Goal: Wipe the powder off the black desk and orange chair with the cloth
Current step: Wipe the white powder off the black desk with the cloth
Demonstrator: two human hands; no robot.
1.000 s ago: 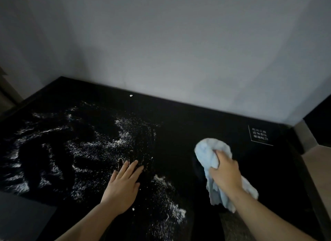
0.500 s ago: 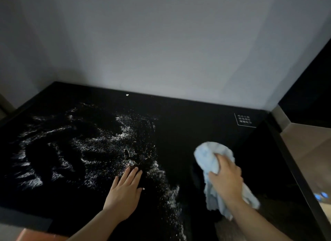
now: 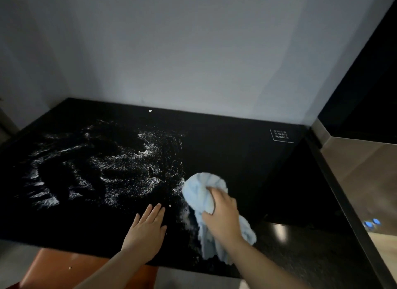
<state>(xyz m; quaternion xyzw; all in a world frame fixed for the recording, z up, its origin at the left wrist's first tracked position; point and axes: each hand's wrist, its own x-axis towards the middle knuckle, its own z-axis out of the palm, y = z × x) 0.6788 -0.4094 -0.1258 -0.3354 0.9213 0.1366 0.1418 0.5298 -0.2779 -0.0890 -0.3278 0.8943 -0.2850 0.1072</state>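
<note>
Nearest, the left hand (image 3: 146, 230) lies flat and open on the black surface (image 3: 225, 142), while the right hand (image 3: 223, 220) grips the bunched blue cloth (image 3: 204, 187), likely soft, light and limp, best held mid-wad, at the edge of the powder (image 3: 107, 166) beyond.

The crumpled light-blue cloth (image 3: 202, 185), gripped by the right hand (image 3: 223, 220), has been swept leftward to the edge of the white powder (image 3: 120, 166), nearer the flattened left hand (image 3: 146, 232). The orange chair seat (image 3: 64, 267) has been brought into view.
</note>
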